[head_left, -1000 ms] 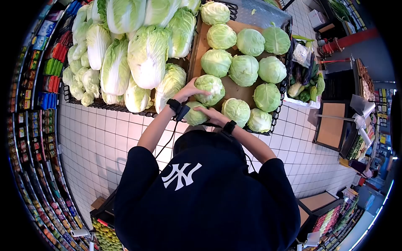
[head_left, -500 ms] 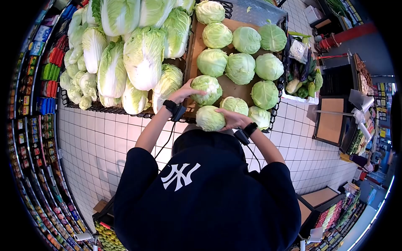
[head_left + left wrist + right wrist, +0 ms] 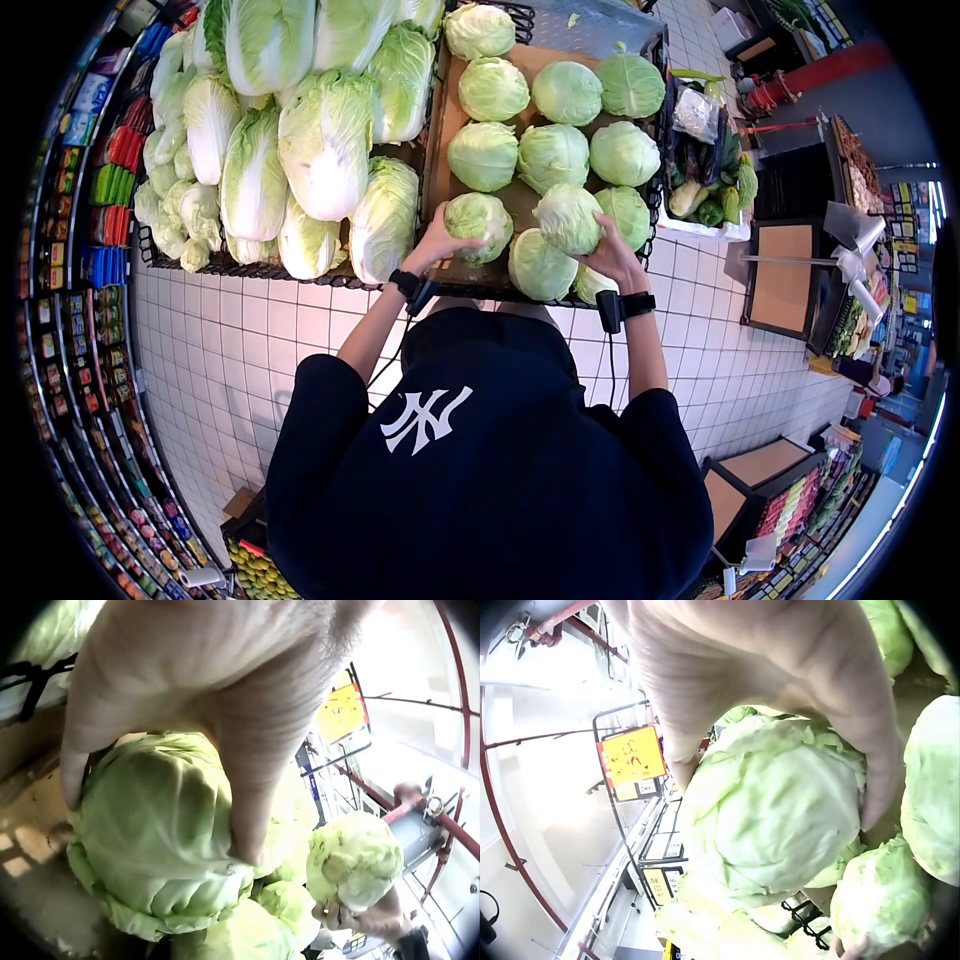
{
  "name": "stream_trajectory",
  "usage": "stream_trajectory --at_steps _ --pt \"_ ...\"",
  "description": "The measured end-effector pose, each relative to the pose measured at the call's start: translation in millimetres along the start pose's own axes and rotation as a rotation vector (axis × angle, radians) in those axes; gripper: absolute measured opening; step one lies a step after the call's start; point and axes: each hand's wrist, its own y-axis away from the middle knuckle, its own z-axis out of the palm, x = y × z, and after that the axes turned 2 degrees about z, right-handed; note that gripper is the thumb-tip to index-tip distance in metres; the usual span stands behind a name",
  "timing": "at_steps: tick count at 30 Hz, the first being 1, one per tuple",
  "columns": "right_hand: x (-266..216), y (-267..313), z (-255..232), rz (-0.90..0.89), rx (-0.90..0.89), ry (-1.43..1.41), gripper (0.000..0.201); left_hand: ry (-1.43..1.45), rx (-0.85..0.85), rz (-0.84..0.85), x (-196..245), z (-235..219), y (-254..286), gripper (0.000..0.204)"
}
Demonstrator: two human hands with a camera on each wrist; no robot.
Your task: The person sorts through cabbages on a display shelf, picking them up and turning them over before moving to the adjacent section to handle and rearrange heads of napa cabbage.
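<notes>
My left hand (image 3: pixel 440 242) grips a round green cabbage (image 3: pixel 482 226) at the front left of the cabbage bin, thumb on one side and fingers on the other. In the left wrist view that cabbage (image 3: pixel 157 832) sits low among the others. My right hand (image 3: pixel 614 252) holds a second, paler cabbage (image 3: pixel 566 218) from its right side, raised over the front cabbages. Close up in the right wrist view, this cabbage (image 3: pixel 776 814) fills the grasp, its leaves loose at the top. It partly covers the cabbages behind it in the head view.
More cabbages (image 3: pixel 554 158) lie in rows on brown cardboard in the black-rimmed bin. Napa cabbages (image 3: pixel 325 145) are heaped to the left. A white box of mixed vegetables (image 3: pixel 712 225) stands right of the bin. A yellow price sign (image 3: pixel 639 754) rises on a frame.
My right hand has carried its cabbage from the bin's front edge, beside the left hand, rightward and up over the front row. The left hand keeps its grip on the same cabbage.
</notes>
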Motion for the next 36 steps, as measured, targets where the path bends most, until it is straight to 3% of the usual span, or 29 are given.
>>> stream_trajectory --at_steps 2,4,7,17,21,23,24,27,31,35,36 --pt "1.2 -0.6 -2.2 -0.016 0.004 -0.013 0.071 -0.116 0.019 0.01 -24.0 1.4 5.0 0.116" --pt "5.0 -1.6 -6.9 -0.03 0.007 -0.028 0.071 -0.246 0.026 0.053 -27.4 5.0 14.8 0.13" --pt "11.0 -2.3 -9.1 -0.041 0.0 -0.034 0.07 -0.408 0.018 0.087 -18.2 7.2 33.1 0.132" --pt "19.2 -0.2 -9.8 -0.038 0.013 -0.029 0.072 -0.463 0.037 -0.045 -21.3 16.3 40.4 0.146" --pt "15.3 -2.9 -11.8 -0.044 -0.02 -0.024 0.072 -0.425 0.095 -0.15 -19.0 21.3 37.1 0.141" --pt "4.2 -5.9 -8.3 -0.071 -0.007 0.0 0.072 -0.581 0.023 -0.024 -16.8 22.2 37.0 0.133" --pt "-1.6 -7.9 -4.3 -0.09 0.004 0.014 0.071 -0.595 0.031 -0.024 -14.8 19.9 38.0 0.122" --pt "-31.2 -17.4 12.3 -0.194 -0.01 0.074 0.074 -0.548 -0.005 0.029 -7.3 15.4 41.9 0.112" --pt "-86.4 -39.0 31.1 -0.304 0.025 0.255 0.067 -0.589 -0.007 0.032 1.6 17.8 48.8 0.107" --pt "-140.6 -66.4 56.1 -0.352 -0.008 0.252 0.063 -0.601 0.028 -0.009 -12.2 15.5 47.4 0.109" --pt "-151.9 -66.8 66.8 -0.339 -0.011 0.238 0.064 -0.579 -0.029 -0.029 -11.1 13.7 44.8 0.113"
